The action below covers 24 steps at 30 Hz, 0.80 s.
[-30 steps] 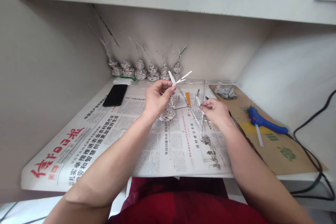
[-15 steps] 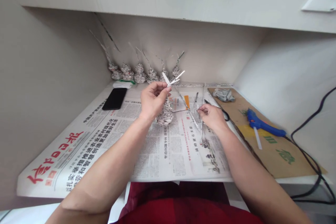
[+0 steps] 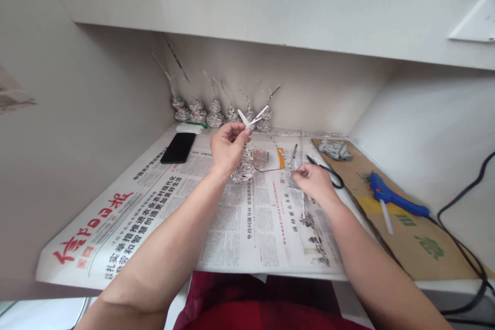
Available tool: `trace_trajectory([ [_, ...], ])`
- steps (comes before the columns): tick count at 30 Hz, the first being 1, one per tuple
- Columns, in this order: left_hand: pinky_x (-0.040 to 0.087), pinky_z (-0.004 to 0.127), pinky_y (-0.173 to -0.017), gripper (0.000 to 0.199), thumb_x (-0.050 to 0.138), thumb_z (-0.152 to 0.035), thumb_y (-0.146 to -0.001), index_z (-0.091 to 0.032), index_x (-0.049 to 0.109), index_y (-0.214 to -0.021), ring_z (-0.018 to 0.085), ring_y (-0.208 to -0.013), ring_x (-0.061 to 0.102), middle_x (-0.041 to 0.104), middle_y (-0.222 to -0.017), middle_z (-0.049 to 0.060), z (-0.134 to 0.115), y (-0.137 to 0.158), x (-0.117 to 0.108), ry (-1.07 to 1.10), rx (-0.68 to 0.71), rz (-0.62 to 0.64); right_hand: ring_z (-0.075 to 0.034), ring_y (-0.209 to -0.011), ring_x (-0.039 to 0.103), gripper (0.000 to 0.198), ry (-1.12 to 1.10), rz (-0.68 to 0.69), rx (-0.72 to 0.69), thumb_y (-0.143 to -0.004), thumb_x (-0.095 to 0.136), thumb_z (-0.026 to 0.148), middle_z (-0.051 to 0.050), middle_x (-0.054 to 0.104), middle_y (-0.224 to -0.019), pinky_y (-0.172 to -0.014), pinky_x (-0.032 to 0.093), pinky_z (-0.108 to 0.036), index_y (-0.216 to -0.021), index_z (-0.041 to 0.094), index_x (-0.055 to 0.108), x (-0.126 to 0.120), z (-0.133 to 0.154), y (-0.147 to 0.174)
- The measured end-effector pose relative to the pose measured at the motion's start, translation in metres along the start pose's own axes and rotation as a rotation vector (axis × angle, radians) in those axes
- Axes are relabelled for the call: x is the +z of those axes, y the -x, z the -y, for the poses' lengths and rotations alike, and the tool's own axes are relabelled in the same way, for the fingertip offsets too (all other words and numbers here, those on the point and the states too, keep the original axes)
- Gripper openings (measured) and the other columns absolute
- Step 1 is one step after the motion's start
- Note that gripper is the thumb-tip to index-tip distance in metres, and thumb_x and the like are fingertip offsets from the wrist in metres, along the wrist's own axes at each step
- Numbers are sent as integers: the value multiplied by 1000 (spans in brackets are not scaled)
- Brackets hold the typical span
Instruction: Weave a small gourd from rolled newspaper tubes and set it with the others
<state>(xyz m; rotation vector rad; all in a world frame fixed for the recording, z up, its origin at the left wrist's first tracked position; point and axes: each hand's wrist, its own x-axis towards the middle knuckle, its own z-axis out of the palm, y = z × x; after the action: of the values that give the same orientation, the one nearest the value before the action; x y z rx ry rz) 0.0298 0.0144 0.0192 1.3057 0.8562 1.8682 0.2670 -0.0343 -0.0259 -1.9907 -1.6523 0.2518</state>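
Pinching strips [image 3: 248, 124], left hand [image 3: 228, 147] should steady gourd [image 3: 243, 172] without crushing; right hand [image 3: 315, 179] narrowed over newspaper [image 3: 228, 227], cannot tell whether holding anything.

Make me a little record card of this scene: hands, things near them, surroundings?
Left hand: pinching white strips
Below it: woven paper piece
Right hand: fingers together near a thin paper stick; grip unclear
Back row: six woven gourd shapes
Left side: black phone
Right side: blue glue gun on cardboard
Covering: newspaper
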Motion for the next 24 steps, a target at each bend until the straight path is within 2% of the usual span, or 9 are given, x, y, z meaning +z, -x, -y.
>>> trace_trajectory([
  [7, 56, 25, -64, 18, 77, -26, -72, -15, 67, -82, 12, -63, 67, 71, -73, 1, -3, 2, 1, 6, -10, 6, -17, -56, 56, 30, -105, -72, -33, -76, 60, 50, -1, 66, -62, -58, 40, -29, -71, 22, 66, -7, -15, -8],
  [13, 56, 25, -66, 19, 78, -27, -72, -15, 68, -83, 13, -66, 67, 72, -77, 3, -3, 4, 2, 7, -12, 23, -20, -67, 61, 18, -151, -108, -93, -76, 61, 39, -4, 70, -72, -67, 43, -32, -76, 22, 68, -9, -20, -10],
  [18, 56, 25, -66, 20, 79, -27, -71, -16, 68, -83, 12, -66, 67, 72, -77, 3, -3, 7, 3, 14, -63, 52, -21, -69, 61, 21, -209, -123, -112, -81, 57, 40, -5, 71, -76, -70, 44, -33, -81, 21, 66, -9, -20, -10],
  [24, 51, 23, -62, 26, 81, -32, -69, -16, 68, -85, 12, -65, 65, 71, -74, 2, -3, 11, 4, 42, -202, 100, -19, -68, 63, 24, -329, 0, -190, -84, 55, 42, -3, 72, -76, -66, 47, -31, -86, 21, 68, -4, -19, -9],
])
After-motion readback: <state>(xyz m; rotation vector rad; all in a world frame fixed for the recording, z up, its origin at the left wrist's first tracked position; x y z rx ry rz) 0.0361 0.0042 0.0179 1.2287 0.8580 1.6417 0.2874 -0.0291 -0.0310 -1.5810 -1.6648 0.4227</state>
